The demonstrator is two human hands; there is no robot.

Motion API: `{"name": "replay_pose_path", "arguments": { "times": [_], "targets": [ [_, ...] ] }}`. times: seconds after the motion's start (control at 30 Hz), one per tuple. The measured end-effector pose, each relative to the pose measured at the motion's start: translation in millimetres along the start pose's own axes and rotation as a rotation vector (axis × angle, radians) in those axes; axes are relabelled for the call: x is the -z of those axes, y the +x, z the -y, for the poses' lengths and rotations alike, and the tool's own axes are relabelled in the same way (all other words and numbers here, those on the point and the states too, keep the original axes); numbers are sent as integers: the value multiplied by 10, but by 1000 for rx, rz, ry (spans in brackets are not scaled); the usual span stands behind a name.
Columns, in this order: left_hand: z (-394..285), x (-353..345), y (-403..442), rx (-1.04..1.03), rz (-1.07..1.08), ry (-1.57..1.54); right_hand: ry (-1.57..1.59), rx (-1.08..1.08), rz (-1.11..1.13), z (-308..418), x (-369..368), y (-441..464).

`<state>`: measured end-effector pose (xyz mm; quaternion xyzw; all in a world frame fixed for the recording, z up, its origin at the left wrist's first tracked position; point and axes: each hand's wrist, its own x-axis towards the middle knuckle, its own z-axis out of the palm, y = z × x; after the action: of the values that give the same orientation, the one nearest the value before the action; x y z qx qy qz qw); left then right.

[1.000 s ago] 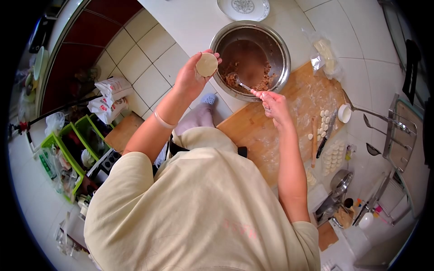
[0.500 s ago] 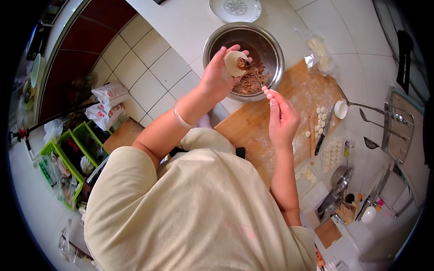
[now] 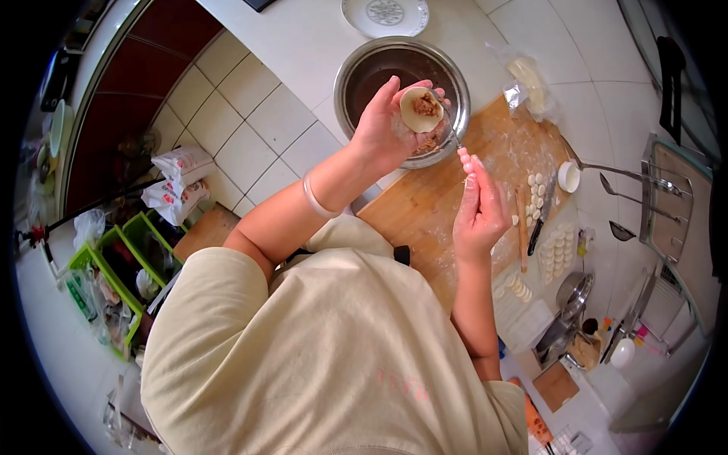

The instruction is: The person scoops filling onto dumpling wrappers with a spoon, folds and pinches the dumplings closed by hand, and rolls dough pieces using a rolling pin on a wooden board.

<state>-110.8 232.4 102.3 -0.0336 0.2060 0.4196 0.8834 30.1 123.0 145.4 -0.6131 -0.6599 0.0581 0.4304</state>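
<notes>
My left hand (image 3: 387, 125) holds a round dough wrapper (image 3: 413, 119) on its palm and fingers, above the metal bowl (image 3: 343, 91). Brown filling (image 3: 425, 105) lies on the wrapper. My right hand (image 3: 483, 205) pinches the pink beaded handle of a spoon (image 3: 464, 155); its metal end reaches up to the wrapper's right edge. Inside the bowl is more brown filling, partly hidden by my left hand.
A floured wooden board (image 3: 425, 220) bears a rolling pin (image 3: 522, 231), a knife (image 3: 541, 220) and dough pieces (image 3: 534, 195). A patterned plate (image 3: 385, 15) stands beyond the bowl. Rows of dumplings (image 3: 558, 254) lie right of the board.
My left hand has moved right over the bowl with the wrapper. The spoon has left the bowl, and filling now lies on the wrapper, which was bare at first.
</notes>
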Motion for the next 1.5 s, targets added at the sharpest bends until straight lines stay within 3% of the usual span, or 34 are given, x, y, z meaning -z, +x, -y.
{"name": "replay_pose_path", "arguments": {
  "times": [0.1, 0.2, 0.3, 0.4, 0.8, 1.37, 1.47, 1.5],
  "targets": [
    [19, -7, 13, 19, 20, -3, -29, -21, 120, -13, 45, -1],
    [22, -4, 20, 9, 34, -9, 63, -54, 27, -19, 45, -16],
    [20, -33, 3, 7, 26, -12, 79, -123, 101, -37, 48, -35],
    [20, -65, -1, -2, -13, -14, 167, -158, 6, -34, 14, -69],
    [52, -57, 0, -29, 4, -38, 321, -306, 20, -2, -48, -90],
    [19, -70, 3, -39, -32, 30, 330, -266, 5, -42, 113, -170],
    [-58, -32, 0, 11, -121, 34, 340, -249, 0, -112, 175, -164],
    [-77, 8, 12, 31, -90, 45, 228, -188, 38, -104, 192, -149]
  ]
}}
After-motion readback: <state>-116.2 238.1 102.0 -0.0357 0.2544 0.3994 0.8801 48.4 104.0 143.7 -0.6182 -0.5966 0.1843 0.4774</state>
